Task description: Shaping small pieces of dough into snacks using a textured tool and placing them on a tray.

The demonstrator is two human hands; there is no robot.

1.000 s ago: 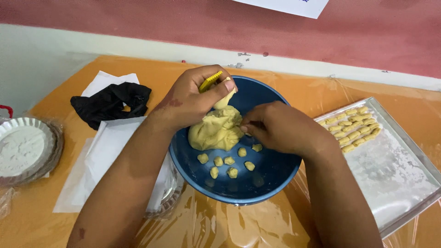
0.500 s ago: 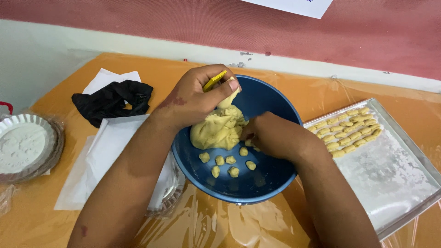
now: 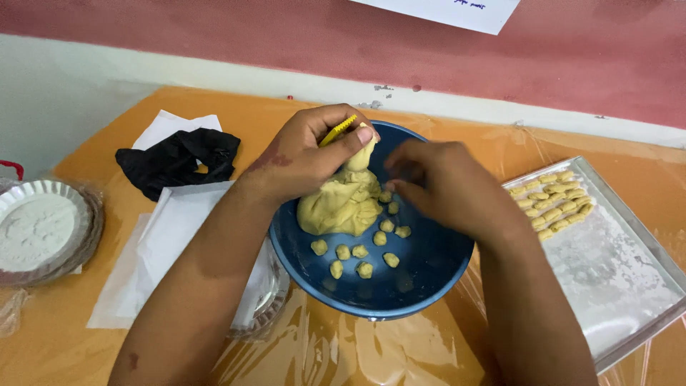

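The dough (image 3: pixel 341 207) sits in the blue bowl (image 3: pixel 421 286) at the centre of the frame, resting against the bowl's upper-left inner wall. It is pulled up into a neck, so its long axis runs from the broad base low in the bowl up to a narrow tip near the upper rim.

The left hand (image 3: pixel 304 161) comes in from the lower left and is closed round that tip, thumb and fingers pinching the neck of dough; a small yellow ridged tool (image 3: pixel 337 131) is tucked in the same grip, poking out above the fingers.

The right hand (image 3: pixel 443 182) comes in from the lower right and hovers over the right half of the bowl, fingers curled and drawn together just right of the dough's neck. It is slightly blurred, and I cannot tell whether it holds a bit of dough between its fingertips.

So the left hand has the dough; the right is just beside it, on the tip's right side.

Below the lump, small dough pieces (image 3: pixel 361 250) lie scattered on the bowl floor. At the right of the frame a floured tray (image 3: pixel 629 286) on the bench carries rows of shaped pieces (image 3: pixel 554 196) at its upper end.
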